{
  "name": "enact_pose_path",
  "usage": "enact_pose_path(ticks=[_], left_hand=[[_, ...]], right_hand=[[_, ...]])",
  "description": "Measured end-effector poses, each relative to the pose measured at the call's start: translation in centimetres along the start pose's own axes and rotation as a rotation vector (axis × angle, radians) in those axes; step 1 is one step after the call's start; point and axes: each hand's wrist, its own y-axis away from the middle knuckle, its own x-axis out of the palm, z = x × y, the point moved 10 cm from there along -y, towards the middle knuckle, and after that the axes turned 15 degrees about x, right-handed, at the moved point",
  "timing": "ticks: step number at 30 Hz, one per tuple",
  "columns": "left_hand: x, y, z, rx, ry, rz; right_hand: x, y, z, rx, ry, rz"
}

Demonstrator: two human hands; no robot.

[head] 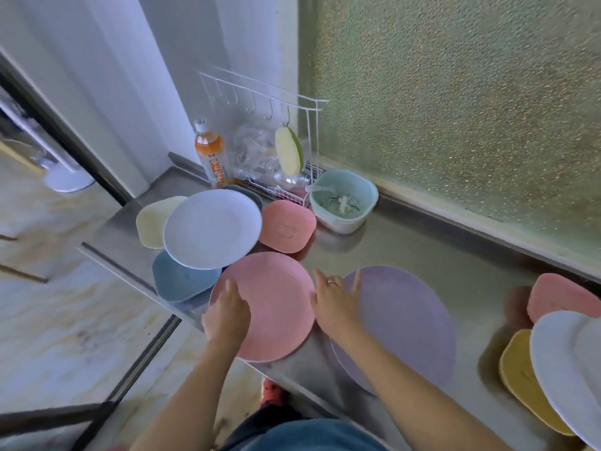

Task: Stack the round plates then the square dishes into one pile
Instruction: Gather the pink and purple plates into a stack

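A pink round plate (276, 307) lies at the counter's front edge, and my left hand (227, 315) grips its left rim. To its right lies a purple round plate (406, 323); my right hand (335, 302) rests flat on its left edge, fingers spread. Behind them a white round plate (211, 227) sits tilted on a blue square dish (179, 281) and a cream square dish (151, 222). A pink square dish (287, 226) lies further back. At the far right are a pink square dish (559, 297), a yellow square dish (520, 379) and a white round plate (566, 369).
A steel counter (406, 242) holds everything. A green strainer basket (343, 200), a white wire rack (286, 187) with a hanging sponge (287, 151), and an orange bottle (211, 153) stand at the back. A speckled wall rises behind. The floor drops off to the left.
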Motion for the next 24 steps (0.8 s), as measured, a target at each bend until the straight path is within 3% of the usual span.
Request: enact_pose_path(ticks=[6,10,15,19,24], left_hand=[[0.3,1.2,6.4,-0.198,0.025,0.085],[1.8,1.0,7.8,-0.262,0.307,0.054],[1.5,0.8,7.8,-0.309,0.478,-0.034],[0.8,-0.1,5.8,-0.263,0.557,-0.08],[1.4,-1.8,-1.8,-0.001,0.451,0.019]], right_hand=[[1.7,-0.6,1.8,0.122,0.057,0.083],[1.4,-1.2,1.6,0.157,-0.027,0.043],[-0.5,-1.7,0.5,0.224,-0.17,-0.078],[-2.9,-1.6,-3.0,0.351,-0.385,-0.14],[-3.9,-0.3,-11.4,0.543,-0.536,-0.271]])
